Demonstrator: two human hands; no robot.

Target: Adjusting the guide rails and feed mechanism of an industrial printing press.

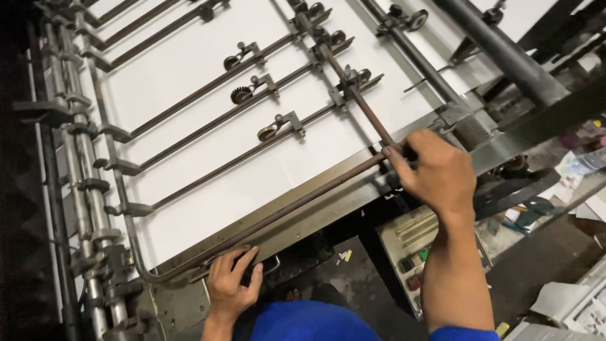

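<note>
A long brown metal bar [303, 199] along the near edge of a white feed table [208, 95] is gripped at both ends: right hand [435, 173] clenched, left hand [230, 284] fingers curled under.

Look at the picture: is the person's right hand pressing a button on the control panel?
No. The right hand grips the brown metal rod above the white sheet, well above the control panel.

Two hands [435, 173], three roller wheels [240, 95], one control panel [413, 252]
</note>
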